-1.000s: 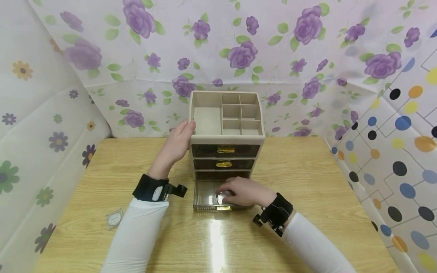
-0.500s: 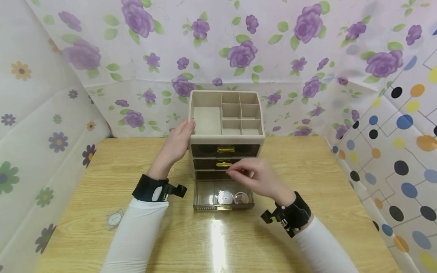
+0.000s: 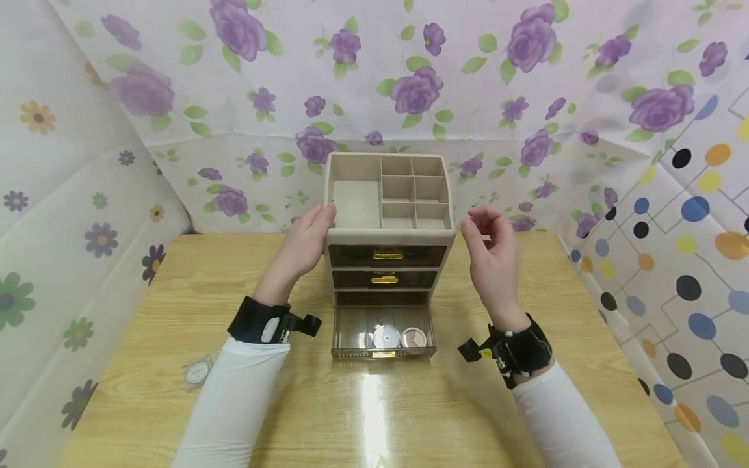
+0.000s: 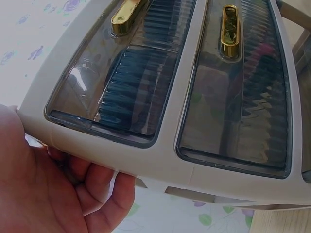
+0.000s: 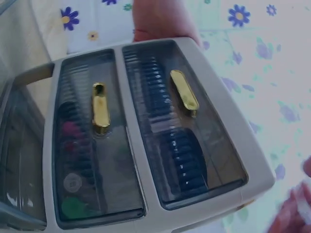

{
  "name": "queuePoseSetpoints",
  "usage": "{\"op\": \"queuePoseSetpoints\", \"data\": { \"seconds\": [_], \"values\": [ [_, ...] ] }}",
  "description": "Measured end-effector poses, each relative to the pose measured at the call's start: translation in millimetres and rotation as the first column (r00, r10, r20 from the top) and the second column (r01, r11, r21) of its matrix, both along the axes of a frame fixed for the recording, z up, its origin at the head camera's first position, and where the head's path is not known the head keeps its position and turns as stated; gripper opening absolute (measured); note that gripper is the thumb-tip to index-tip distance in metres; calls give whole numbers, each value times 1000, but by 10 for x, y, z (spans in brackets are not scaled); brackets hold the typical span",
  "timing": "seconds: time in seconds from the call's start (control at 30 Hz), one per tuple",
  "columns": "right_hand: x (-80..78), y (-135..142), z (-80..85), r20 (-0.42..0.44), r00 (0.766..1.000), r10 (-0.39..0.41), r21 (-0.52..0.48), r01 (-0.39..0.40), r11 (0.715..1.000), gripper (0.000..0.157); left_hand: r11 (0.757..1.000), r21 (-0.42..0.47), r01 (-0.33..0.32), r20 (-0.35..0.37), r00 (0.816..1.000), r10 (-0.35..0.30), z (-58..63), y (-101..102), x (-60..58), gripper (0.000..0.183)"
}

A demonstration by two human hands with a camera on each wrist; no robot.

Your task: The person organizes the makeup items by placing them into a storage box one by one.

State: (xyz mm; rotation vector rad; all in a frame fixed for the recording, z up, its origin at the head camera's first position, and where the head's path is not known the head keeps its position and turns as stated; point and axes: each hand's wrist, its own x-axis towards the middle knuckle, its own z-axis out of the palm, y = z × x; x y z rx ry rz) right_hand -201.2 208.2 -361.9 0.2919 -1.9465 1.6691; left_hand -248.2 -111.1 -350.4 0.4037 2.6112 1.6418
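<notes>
A beige drawer organizer [image 3: 389,231] stands on the table, its lowest smoky clear drawer [image 3: 357,325] pulled out. In that drawer lie a white disc [image 3: 386,337] and a round piece with a divided face [image 3: 413,338]. My left hand [image 3: 304,240] grips the organizer's upper left side; its bent fingers [image 4: 121,194] curl against the side in the left wrist view. My right hand [image 3: 493,260] is raised beside the organizer's right side, apart from it, with fingers loosely bent and nothing plainly seen in them.
A small clear square case [image 3: 197,372] with a white round label lies on the table [image 3: 146,338], left of my left forearm. Two upper drawers with gold handles [image 3: 386,255] are closed. Flowered cloth [image 3: 263,162] hangs behind.
My right hand has left the lowest drawer and moved up and right, beside the organizer. Both round pieces in the drawer now show. My left hand has stayed on the organizer.
</notes>
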Motion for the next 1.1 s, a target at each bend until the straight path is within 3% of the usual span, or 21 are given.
{"op": "queuePoseSetpoints", "data": {
  "seconds": [0.07, 0.13, 0.27, 0.57, 1.1],
  "values": [
    [-64, 20, -7, 156, 987, 46, -25, -42, 999, 28, 1000, -2, -2, 4, 1000, 2, -1, -5, -5, 66],
    [-132, 20, -15, 277, 956, 98, -32, -93, 995, 31, 1000, -3, -2, 4, 1000, 2, -3, -11, -11, 66],
    [-248, -10, -29, 396, 904, 160, -32, -160, 987, 35, 1000, 2, 0, 3, 1000, 0, -3, -12, -14, 67],
    [-383, -11, -61, 423, 862, 280, -149, -239, 960, 32, 1000, 15, -3, 4, 1000, 3, -3, -38, 0, 64],
    [-379, 32, -91, 461, 807, 368, -312, -241, 919, 22, 1000, -25, 0, -99, 995, -2, 12, 2, -11, 51]
  ]
}}
